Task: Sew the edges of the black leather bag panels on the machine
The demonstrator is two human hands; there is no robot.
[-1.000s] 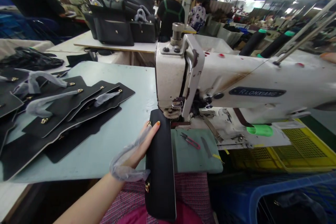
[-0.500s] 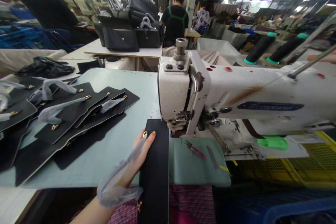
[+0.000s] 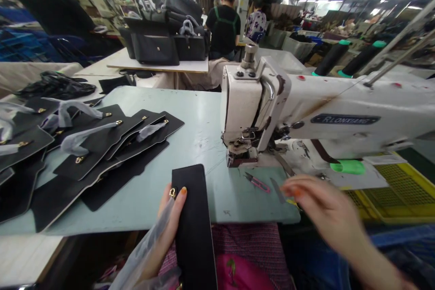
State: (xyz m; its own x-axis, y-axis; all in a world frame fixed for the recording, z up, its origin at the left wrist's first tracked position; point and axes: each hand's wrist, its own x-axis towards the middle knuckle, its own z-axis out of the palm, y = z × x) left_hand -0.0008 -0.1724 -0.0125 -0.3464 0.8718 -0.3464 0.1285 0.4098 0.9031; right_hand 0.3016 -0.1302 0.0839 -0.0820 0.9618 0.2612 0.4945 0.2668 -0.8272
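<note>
My left hand (image 3: 172, 217) grips the left edge of a black leather bag panel (image 3: 194, 226), thumb on top beside a gold ring fitting. A handle wrapped in cloudy plastic (image 3: 146, 242) runs from that fitting over my wrist. The panel hangs over the table's near edge, clear of the sewing machine's (image 3: 241, 113) needle area. My right hand (image 3: 321, 206) is raised at the right, its fingertips pinched together; whatever they hold is too small to see. Left of it, pink-handled thread snips (image 3: 257, 182) lie on the table by the machine's foot.
Similar black panels (image 3: 102, 145) with wrapped handles are piled on the green table (image 3: 193, 118) at left. Finished black bags (image 3: 154, 47) stand on a table beyond. Yellow crates (image 3: 396, 190) sit below the machine at right. Co-workers (image 3: 224, 22) are in the background.
My left hand has drawn the panel away from the machine, toward me and left. My right hand has come into view at the right. The view has shifted slightly.
</note>
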